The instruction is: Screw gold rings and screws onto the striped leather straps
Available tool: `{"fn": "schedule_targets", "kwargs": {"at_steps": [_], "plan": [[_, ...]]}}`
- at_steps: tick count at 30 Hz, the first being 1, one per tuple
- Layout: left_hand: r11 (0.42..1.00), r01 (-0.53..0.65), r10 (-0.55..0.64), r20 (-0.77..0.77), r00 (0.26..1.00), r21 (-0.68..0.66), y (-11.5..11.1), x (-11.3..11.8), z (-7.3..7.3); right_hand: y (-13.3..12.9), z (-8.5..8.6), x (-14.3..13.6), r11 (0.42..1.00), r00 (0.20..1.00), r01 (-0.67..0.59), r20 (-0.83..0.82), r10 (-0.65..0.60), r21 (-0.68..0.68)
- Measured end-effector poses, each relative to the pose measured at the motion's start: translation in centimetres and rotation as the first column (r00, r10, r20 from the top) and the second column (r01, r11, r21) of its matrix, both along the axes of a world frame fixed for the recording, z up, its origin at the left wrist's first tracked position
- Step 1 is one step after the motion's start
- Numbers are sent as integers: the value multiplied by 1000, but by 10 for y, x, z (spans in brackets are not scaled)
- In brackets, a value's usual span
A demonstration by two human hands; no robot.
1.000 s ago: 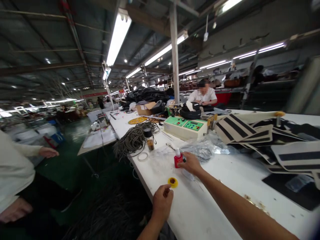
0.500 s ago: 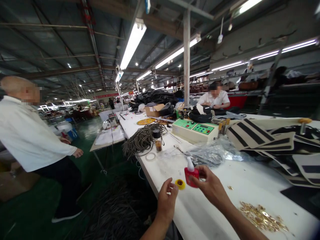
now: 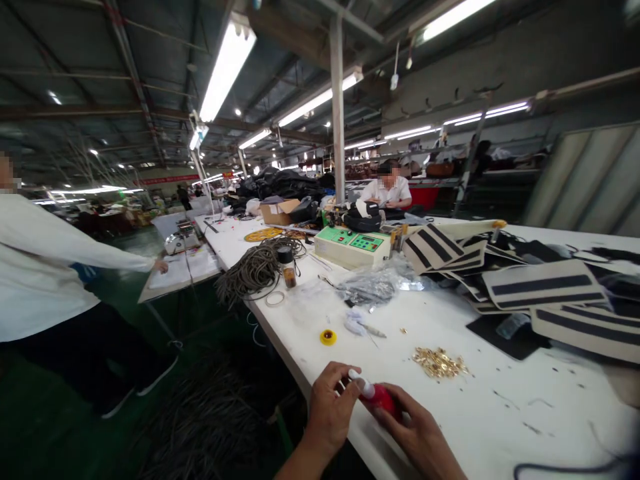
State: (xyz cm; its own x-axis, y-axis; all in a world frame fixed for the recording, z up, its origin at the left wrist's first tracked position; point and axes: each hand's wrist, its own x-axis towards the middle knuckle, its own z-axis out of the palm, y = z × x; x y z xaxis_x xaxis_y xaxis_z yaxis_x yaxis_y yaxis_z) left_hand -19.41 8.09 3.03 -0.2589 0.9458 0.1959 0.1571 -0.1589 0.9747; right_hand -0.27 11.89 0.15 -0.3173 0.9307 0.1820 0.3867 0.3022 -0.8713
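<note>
Along the long white table (image 3: 480, 413), it's a crowded field: a green-topped control box (image 3: 353, 247) sits mid-table, a crumpled clear plastic bag (image 3: 370, 287) spread in front of it, right between the box and the hands. Over on the left side, a tangle of dark cord (image 3: 250, 270) spills to the edge, a black-lidded jar (image 3: 289, 270) upright just beside it, a pale ring (image 3: 275, 299) lying flat nearby. Closer in, a yellow ring (image 3: 328, 337) lies just beyond the left hand (image 3: 327, 410), and a scatter of gold metal pieces (image 3: 440, 363) glints beyond the right hand (image 3: 417, 427). Striped panels (image 3: 543, 287) pile up at the right, and a co-worker in a white top (image 3: 45, 260) is at the far left, well apart from the table. And the red bottle (image 3: 382, 400)? It's held up at the table's near edge, between the two hands! Right fingers wrap the red body, gripping it firmly; left thumb and fingertips pinch around its white cap (image 3: 366, 387). The bottle is tilted, no upright stance at all: its long axis runs slantwise, base toward the right palm, the capped end pointing up and left, straight into the left fingertips.
</note>
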Motion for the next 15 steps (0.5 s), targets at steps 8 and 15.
{"fn": "schedule_targets", "kwargs": {"at_steps": [8,15], "plan": [[955,-293,295,270,917,-47,22,-17,-14,-12,0,0,996,999,21,-30,-23,-87],[925,-361,377,157,913,-120,80,-86,-28,0,20,-1,961,983,107,-118,-140,-254]]}}
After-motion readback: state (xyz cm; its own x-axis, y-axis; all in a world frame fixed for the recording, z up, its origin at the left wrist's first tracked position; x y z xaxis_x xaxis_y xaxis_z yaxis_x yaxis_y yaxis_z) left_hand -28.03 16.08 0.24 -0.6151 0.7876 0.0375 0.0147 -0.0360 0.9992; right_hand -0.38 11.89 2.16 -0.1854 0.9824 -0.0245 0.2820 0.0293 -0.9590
